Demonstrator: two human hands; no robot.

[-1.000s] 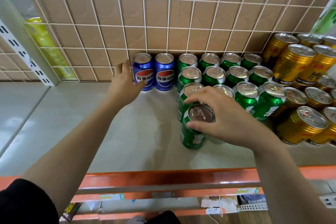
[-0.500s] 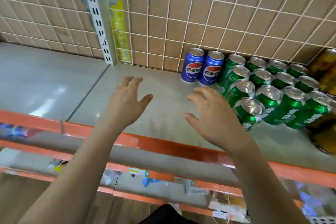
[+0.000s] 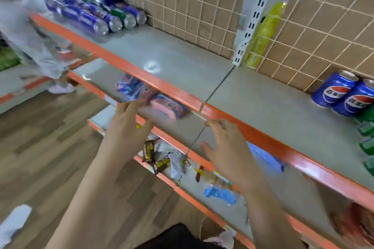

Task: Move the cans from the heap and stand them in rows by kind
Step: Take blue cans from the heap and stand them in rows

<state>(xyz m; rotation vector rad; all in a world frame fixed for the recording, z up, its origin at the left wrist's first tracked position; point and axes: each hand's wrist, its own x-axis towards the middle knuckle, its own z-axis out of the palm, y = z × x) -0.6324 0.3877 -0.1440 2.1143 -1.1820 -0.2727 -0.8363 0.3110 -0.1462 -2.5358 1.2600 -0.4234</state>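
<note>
One head-worn camera looks down and forward, tilted, close over the orange-edged shelf (image 3: pixel 232 79), with the left hand (image 3: pixel 129 127) and right hand (image 3: pixel 228 147) just below it.

I'm looking at a store shelving unit with grey shelf boards (image 3: pixel 263 103) edged in orange trim (image 3: pixel 141 79). Behind the top board runs a white wire grid (image 3: pixel 192 6) backed by brown cardboard-coloured panelling. A white slotted upright (image 3: pixel 255 20) stands against that grid, splitting the unit into two bays. Below the orange trim, lower shelves (image 3: pixel 202 180) hold blurred small packets. Left of the unit, the floor (image 3: pixel 44 137) is wood-look planking in mixed browns. Light glints softly off the top board.
</note>
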